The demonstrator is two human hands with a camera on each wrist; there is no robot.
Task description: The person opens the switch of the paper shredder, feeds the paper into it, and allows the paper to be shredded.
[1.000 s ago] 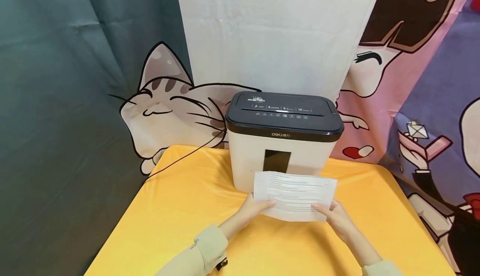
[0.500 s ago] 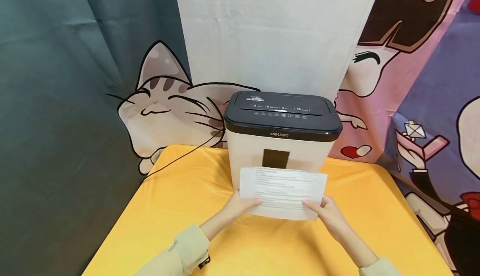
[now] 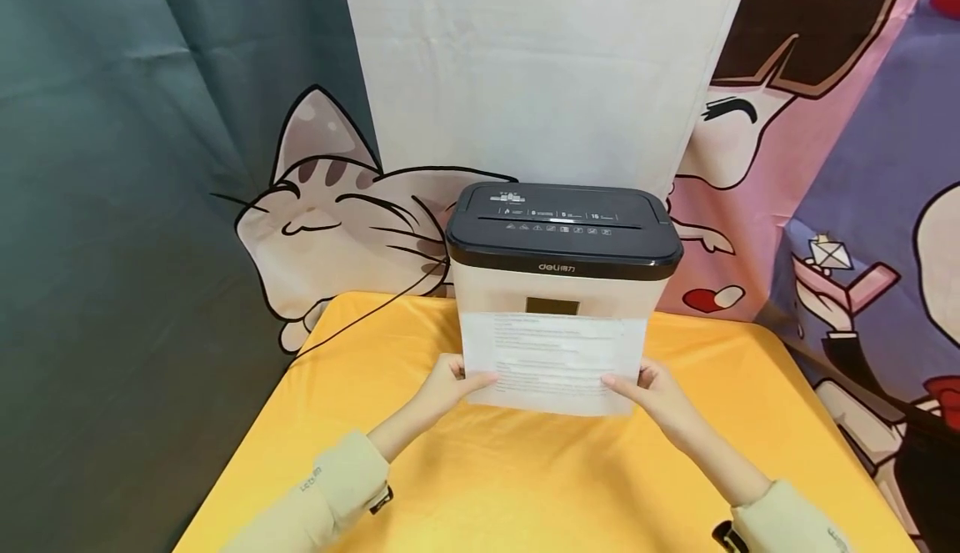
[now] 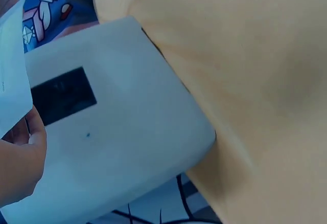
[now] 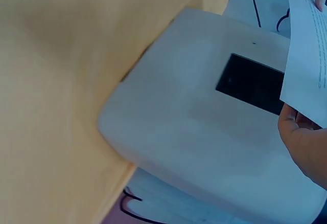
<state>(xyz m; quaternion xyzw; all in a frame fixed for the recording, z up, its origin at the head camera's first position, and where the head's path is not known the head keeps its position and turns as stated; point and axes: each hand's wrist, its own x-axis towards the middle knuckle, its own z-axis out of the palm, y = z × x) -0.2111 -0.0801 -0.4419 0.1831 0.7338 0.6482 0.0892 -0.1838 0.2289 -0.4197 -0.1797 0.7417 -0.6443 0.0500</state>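
A printed sheet of paper (image 3: 558, 357) is held up before the front of a white paper shredder (image 3: 487, 290) with a dark lid. My left hand (image 3: 447, 386) pinches the sheet's left edge, thumb on the printed face. At the opposite edge my right hand (image 3: 663, 399) pinches it the same way. The sheet covers the lower part of the shredder's dark window (image 3: 552, 306). A narrow slot (image 3: 558, 222) runs across the lid, apart from the paper. Each wrist view catches its hand and part of the sheet at the frame's edge, with the shredder's white body behind.
The shredder stands at the back of a table with a yellow cloth (image 3: 525, 486). A black cord (image 3: 367, 317) runs from its left side over the table's left edge. Behind hangs a printed curtain (image 3: 555, 61) with cartoon figures.
Both hands still hold the sheet. They have moved it left and raised it, more of its printed face shows, and it now covers more of the shredder's window.
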